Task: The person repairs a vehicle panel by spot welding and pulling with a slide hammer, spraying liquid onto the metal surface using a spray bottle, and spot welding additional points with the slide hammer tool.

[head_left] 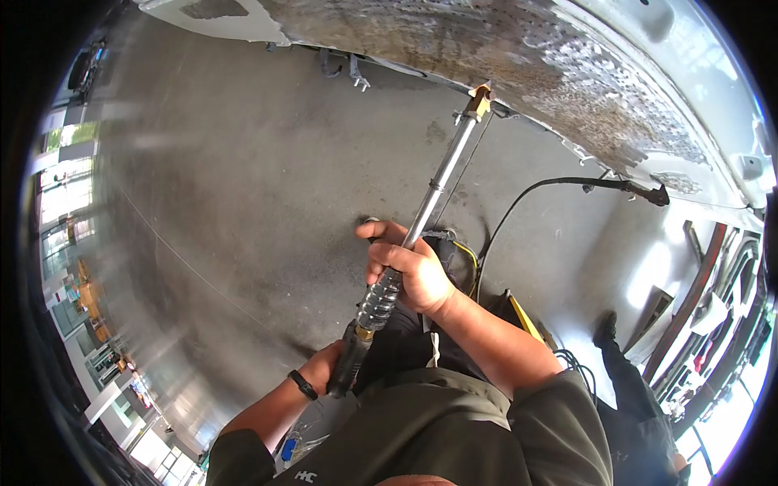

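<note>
A slide-hammer dent puller (438, 183), with a long bright rod, runs slantwise from my body up to a car panel. Its brass-coloured head (480, 100) meets the lower edge of the worn, bare-metal car panel (527, 61); whether it is fixed there I cannot tell. My left hand (326, 366), below a black wristband, is closed round the dark rear handle, its fingers partly hidden. Higher up, my right hand (417, 271) curls round the rod at the top of the ribbed grip (378, 300), with one finger stretched out past it.
A black cable (535, 183) arcs from near my legs to the panel's right end. Yellow-edged equipment (523, 317) stands by my right side. Another person's leg (624, 377) shows at right, near long parts (689, 300) leaning together. Grey floor (243, 178) lies to the left.
</note>
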`<state>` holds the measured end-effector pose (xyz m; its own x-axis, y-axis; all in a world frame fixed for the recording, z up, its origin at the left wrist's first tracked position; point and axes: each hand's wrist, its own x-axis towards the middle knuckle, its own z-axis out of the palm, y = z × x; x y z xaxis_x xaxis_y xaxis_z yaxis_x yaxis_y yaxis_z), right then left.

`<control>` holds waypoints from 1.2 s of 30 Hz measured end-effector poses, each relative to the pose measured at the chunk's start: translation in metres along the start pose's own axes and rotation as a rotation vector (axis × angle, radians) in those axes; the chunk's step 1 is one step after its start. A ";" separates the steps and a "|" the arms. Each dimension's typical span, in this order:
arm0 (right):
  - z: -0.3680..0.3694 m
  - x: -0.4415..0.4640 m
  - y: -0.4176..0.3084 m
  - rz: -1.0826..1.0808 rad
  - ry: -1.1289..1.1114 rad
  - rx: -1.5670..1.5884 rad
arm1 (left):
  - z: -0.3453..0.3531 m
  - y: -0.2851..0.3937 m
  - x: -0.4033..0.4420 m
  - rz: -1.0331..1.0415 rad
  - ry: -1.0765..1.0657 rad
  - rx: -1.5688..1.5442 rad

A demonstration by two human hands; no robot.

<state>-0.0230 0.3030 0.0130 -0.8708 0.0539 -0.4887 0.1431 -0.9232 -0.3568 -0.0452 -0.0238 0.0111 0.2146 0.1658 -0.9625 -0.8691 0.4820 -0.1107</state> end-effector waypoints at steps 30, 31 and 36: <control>0.006 -0.025 0.004 0.000 0.045 0.036 | 0.020 -0.017 -0.018 0.071 -0.011 0.047; 0.006 -0.023 0.000 -0.008 0.035 0.028 | 0.023 -0.016 -0.018 0.081 0.008 0.050; 0.009 -0.017 -0.008 0.017 0.043 0.030 | 0.027 -0.012 -0.023 0.030 0.055 0.019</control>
<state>-0.0135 0.3061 0.0308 -0.8474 0.0538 -0.5282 0.1429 -0.9351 -0.3244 -0.0278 -0.0098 0.0417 0.1636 0.1335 -0.9775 -0.8659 0.4943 -0.0774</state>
